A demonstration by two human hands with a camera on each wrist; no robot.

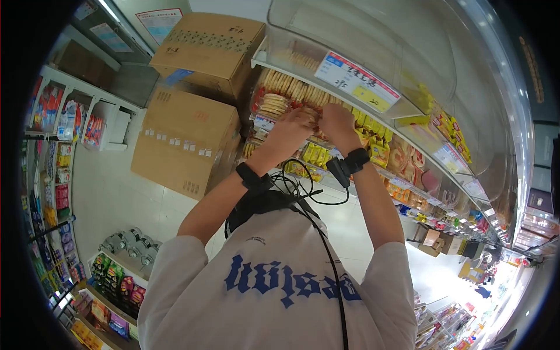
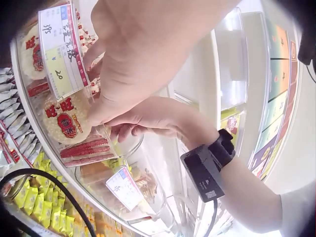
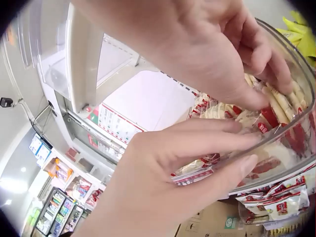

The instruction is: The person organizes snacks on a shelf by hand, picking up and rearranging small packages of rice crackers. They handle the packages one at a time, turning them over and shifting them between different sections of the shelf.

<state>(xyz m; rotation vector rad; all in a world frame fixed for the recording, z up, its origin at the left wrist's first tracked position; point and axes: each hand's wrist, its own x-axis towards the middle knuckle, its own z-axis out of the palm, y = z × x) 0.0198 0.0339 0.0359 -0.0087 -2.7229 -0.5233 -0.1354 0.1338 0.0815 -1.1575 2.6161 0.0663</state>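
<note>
The rice crackers (image 3: 282, 102), in clear wrappers with red print, stand in close rows inside a clear bin (image 3: 296, 120) on the shop shelf. The right hand (image 1: 338, 122) reaches into the bin, its fingers curled and gripping crackers between them and the thumb. The left hand (image 1: 294, 129) is just beside it at the bin's edge, its fingers open and fairly straight, reaching over the crackers, with the thumb near the rim. Through the bin's front, large round crackers with red print show beside a price tag (image 2: 63, 49) marked 20.

Yellow packets (image 1: 318, 154) lie below the bin, and more goods run along the shelf to its right. To the left of the bin are two cardboard boxes, an upper box (image 1: 210, 49) and a lower box (image 1: 181, 140), above a pale tiled floor (image 1: 105, 184). Farther left of the bin, well apart from it, are racks (image 1: 55, 169) of packaged goods. Each wrist wears a black band, and a black cable (image 1: 328, 251) runs down the white shirt (image 1: 262, 303) below the bin.
</note>
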